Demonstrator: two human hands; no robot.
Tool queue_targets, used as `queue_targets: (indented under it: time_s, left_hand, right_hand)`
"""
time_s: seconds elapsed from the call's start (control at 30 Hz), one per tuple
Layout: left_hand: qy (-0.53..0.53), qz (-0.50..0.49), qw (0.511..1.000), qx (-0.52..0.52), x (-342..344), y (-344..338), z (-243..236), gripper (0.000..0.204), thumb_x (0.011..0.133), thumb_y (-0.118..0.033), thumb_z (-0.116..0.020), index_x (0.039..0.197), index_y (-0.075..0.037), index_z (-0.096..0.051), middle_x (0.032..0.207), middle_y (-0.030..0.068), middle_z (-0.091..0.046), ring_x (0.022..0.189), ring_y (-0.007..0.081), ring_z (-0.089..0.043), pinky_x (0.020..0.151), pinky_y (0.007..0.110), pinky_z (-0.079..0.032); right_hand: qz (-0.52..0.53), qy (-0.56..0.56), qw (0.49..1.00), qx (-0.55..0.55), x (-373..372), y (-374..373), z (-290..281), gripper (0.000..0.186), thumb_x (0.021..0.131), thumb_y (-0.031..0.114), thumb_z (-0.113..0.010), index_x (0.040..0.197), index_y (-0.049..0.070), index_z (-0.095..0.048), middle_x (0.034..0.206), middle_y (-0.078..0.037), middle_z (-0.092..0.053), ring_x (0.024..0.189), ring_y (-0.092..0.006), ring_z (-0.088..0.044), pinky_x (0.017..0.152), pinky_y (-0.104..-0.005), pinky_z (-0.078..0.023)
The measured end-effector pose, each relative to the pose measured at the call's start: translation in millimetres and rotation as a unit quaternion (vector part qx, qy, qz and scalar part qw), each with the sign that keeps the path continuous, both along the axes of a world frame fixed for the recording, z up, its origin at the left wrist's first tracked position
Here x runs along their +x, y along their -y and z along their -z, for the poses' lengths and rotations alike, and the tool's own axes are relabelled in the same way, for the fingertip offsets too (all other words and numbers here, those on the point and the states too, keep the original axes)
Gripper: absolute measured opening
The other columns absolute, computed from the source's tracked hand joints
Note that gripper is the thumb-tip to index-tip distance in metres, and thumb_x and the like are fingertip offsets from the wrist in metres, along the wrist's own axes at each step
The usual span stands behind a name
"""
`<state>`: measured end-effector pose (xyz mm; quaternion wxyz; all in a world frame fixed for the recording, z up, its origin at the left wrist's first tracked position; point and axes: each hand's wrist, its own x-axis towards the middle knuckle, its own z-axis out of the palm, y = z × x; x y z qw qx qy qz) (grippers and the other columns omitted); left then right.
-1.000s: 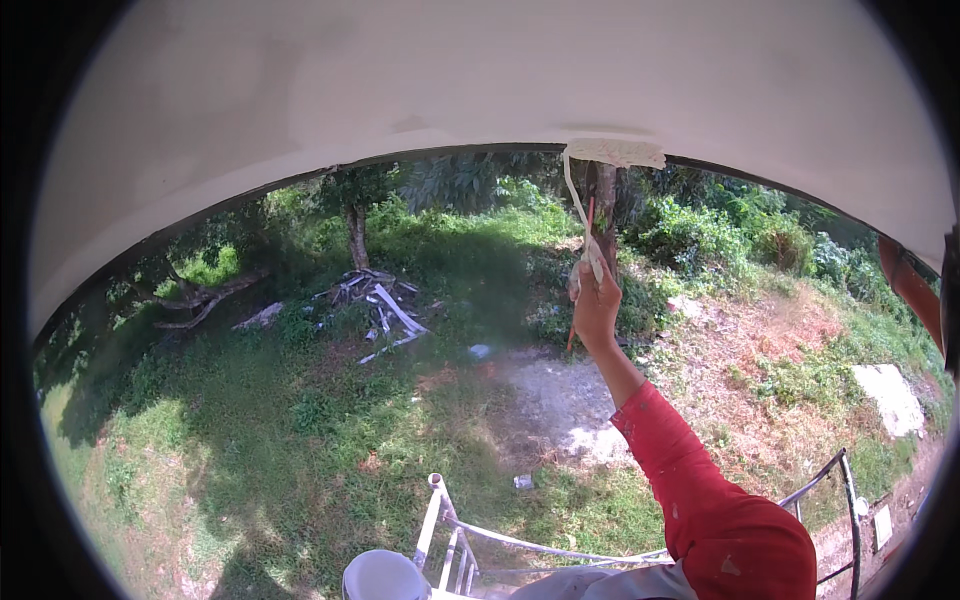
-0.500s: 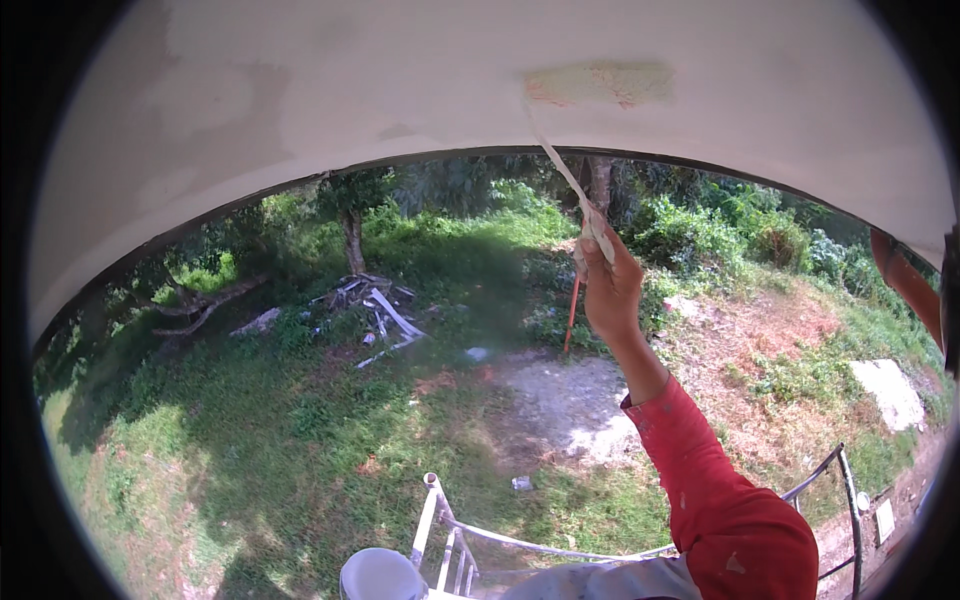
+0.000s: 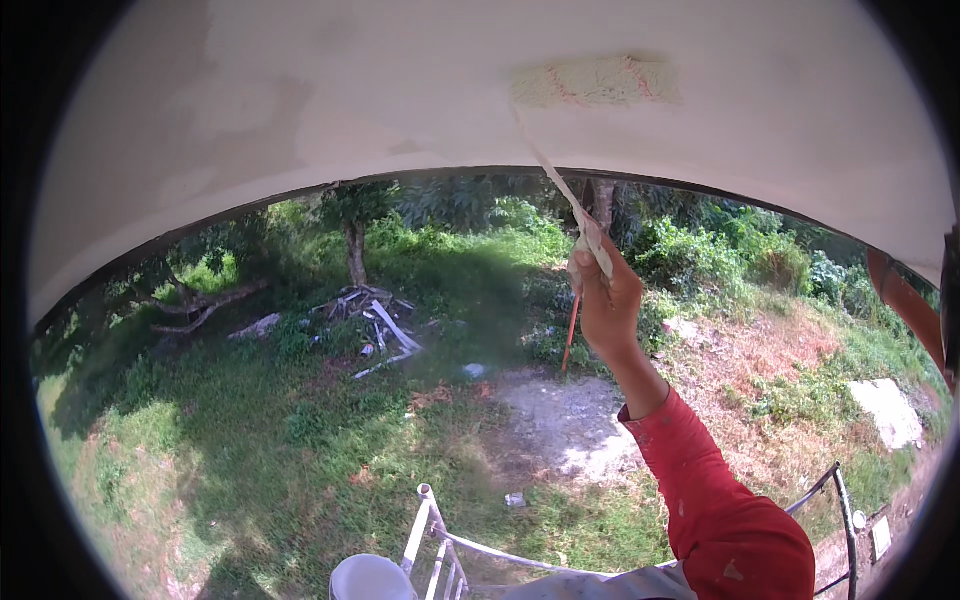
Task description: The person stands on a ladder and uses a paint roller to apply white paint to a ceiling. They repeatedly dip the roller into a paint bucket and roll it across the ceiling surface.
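- Right hand: raised, right of centre, forearm coming up from lower right; fingers together, clamped on the lower end of a paint roller, thumb along the near side. Grip part mostly hidden by the hand.
- Left hand: outside the view, so cannot tell how its fingers stand.
- Paint roller: head up at the pale overhead surface, apparently against it, lying roughly crosswise; cannot tell how hard it presses. Nap shaggy, pale greenish cream, some orange streaks. Thin cream-coated frame runs from the head's left end down to the hand, slanted.
- Overhead surface: patchy, off-white to grey; dark edge curves below the roller head.
- Red sleeve on the right arm, pale paint specks.
- White bucket at lower edge, partly cut off, beside a pale metal frame; dark metal rail at lower right.
- Ground below: grass, grey patch, plank pile near a tree trunk, white slab at right.
- Thin orange stick shows just below the hand, in the background.
- Brown shape at right rim, cut off, unclear what.
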<state>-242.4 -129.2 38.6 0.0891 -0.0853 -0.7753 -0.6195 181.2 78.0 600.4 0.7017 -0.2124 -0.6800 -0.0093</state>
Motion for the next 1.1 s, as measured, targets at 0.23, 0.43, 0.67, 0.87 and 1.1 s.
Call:
queue_targets:
  time_s: [0.23,0.43,0.67,0.87,1.1]
  left_hand:
    - [0.062,-0.02,0.996,0.059,-2,38,-3,0.039,0.11,-0.025,-0.047,0.132,0.004,-0.062,0.121,0.0209,-0.069,0.105,0.0329,-0.069,0.092,0.045,-0.055]
    - [0.155,-0.002,0.971,0.181,5,38,-37,0.045,0.113,-0.031,-0.042,0.127,0.006,-0.062,0.118,0.0232,-0.069,0.103,0.0335,-0.068,0.092,0.046,-0.054]
    - [0.139,0.007,0.963,0.231,-2,29,-34,0.035,0.113,-0.03,-0.048,0.098,-0.001,-0.062,0.086,0.0038,-0.062,0.076,0.0138,-0.056,0.07,0.034,-0.049]
    - [0.091,-0.03,0.976,0.193,-5,28,-25,0.038,0.112,-0.031,-0.053,0.096,0.0,-0.067,0.079,0.006,-0.068,0.071,0.014,-0.058,0.068,0.035,-0.048]
    - [0.089,-0.061,0.981,0.162,-1,29,-22,0.041,0.111,-0.035,-0.056,0.094,0.0,-0.069,0.076,0.0044,-0.065,0.07,0.0134,-0.056,0.067,0.034,-0.047]
  right_hand:
    - [-0.104,-0.009,0.994,-0.024,-15,2,82,0.038,0.113,0.016,-0.051,0.146,-0.001,-0.055,0.086,-0.002,-0.061,0.07,-0.0099,-0.055,0.062,-0.0254,-0.045]
    - [-0.204,0.107,0.902,-0.365,-55,54,251,0.034,0.11,0.015,-0.056,0.141,0.0,-0.058,0.091,-0.001,-0.061,0.07,-0.0096,-0.056,0.063,-0.0278,-0.048]
    - [-0.363,0.089,0.665,-0.647,-88,117,326,0.041,0.103,0.006,-0.066,0.14,-0.004,-0.053,0.088,-0.005,-0.065,0.063,-0.0077,-0.056,0.054,-0.0259,-0.046]
    - [-0.351,0.125,0.656,-0.657,-93,109,341,0.047,0.107,0.017,-0.063,0.149,-0.002,-0.053,0.089,-0.002,-0.066,0.058,-0.004,-0.054,0.05,-0.0229,-0.044]
    - [-0.359,0.234,0.593,-0.681,-118,128,343,0.05,0.101,0.011,-0.066,0.144,-0.005,-0.048,0.086,-0.006,-0.065,0.052,-0.0055,-0.053,0.044,-0.0239,-0.042]
